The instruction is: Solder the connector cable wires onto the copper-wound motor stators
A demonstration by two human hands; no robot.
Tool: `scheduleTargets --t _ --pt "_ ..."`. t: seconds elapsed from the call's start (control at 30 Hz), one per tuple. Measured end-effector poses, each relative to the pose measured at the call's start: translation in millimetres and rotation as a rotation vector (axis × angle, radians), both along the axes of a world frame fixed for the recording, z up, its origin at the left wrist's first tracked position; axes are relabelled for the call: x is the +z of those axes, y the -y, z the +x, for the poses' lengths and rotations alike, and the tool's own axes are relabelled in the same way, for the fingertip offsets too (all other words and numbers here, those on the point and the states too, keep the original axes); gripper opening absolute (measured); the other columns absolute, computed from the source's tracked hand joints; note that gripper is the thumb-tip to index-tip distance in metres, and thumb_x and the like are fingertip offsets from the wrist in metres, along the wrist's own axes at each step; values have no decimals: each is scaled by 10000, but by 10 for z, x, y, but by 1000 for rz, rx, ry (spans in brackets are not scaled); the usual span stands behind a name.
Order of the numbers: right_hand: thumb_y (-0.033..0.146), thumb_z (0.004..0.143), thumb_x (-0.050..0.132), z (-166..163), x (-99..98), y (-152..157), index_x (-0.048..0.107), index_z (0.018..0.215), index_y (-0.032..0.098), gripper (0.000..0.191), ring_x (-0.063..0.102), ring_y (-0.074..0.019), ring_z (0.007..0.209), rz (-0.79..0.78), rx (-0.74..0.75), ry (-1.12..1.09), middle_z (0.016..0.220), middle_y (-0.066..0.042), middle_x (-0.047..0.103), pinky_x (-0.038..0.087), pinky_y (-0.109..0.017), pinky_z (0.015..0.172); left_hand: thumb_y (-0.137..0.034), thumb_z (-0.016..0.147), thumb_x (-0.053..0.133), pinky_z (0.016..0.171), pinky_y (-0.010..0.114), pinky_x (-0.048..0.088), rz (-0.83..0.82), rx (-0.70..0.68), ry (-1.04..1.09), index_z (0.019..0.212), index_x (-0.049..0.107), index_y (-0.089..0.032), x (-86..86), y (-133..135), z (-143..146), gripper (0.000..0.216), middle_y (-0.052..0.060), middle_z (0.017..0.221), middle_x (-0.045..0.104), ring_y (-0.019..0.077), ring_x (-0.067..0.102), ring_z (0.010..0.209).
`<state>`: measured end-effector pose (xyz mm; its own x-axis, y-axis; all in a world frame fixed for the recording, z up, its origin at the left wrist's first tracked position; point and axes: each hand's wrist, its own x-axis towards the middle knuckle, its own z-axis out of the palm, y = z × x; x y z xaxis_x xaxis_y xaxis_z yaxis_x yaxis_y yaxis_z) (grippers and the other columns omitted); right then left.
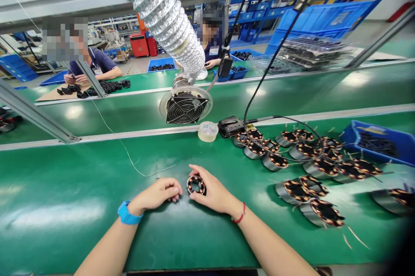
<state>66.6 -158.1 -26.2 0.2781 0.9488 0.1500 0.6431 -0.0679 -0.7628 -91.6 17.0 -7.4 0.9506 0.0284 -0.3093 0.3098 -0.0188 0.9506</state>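
Note:
A small ring-shaped motor stator (pixel 196 179) with copper windings and a dark inner ring is near the middle of the green bench. My right hand (pixel 212 191) grips it from the right, thumb at its near side and fingers at its far side. Just left of the stator, apart from it, is my left hand (pixel 160 194), its fingers curled in and the thumb against them. Whatever those fingers may hold is hidden. A thin pale wire (pixel 136 168) runs down onto the bench beyond my left hand.
Several wound stators (pixel 308 150) with loose wire ends stand at the right, near a blue bin (pixel 379 140) of dark parts. A fume-extraction fan (pixel 187 110) hangs ahead under a silver duct (pixel 168 17). A tape roll (pixel 208 131) sits behind. Two people work across the bench.

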Motion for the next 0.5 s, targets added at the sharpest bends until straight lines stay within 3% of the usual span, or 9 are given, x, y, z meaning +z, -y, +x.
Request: scheduleTargets --t 0.1,0.23,0.3,0.4,0.5 --pt "283 707 745 3 65 60 316 1402 194 821 560 -259 1120 -46 24 57 1240 -124 554 461 -431 983 -589 812 593 630 234 379 -47 34 27 828 587 -128 -8 50 30 461 12 700 565 98 481 633" --pt "206 775 634 -22 60 55 323 1406 200 704 559 -264 1152 2 48 114 1249 -132 574 451 -452 1004 -653 787 572 594 233 362 -113 128 73 747 543 -140 -64 193 148 515 -7 624 509 93 439 578" --pt "203 783 622 -29 35 40 311 1408 201 699 564 -263 1160 31 57 102 1256 -134 580 454 -455 1007 -639 820 527 607 236 367 -87 189 98 795 566 -138 -90 218 195 502 1 659 521 99 448 598" --pt "215 779 637 -21 3 31 300 1409 195 714 564 -264 1175 36 47 79 1274 -142 577 450 -461 1018 -507 890 471 650 247 391 94 322 125 1022 584 -157 -98 174 210 390 28 836 572 114 481 668" --pt "212 770 645 -4 -10 34 286 1413 190 737 558 -263 1187 31 49 66 1281 -142 579 441 -468 1027 -336 864 529 753 274 396 390 216 123 991 614 -188 -75 114 180 212 40 924 596 149 514 787"
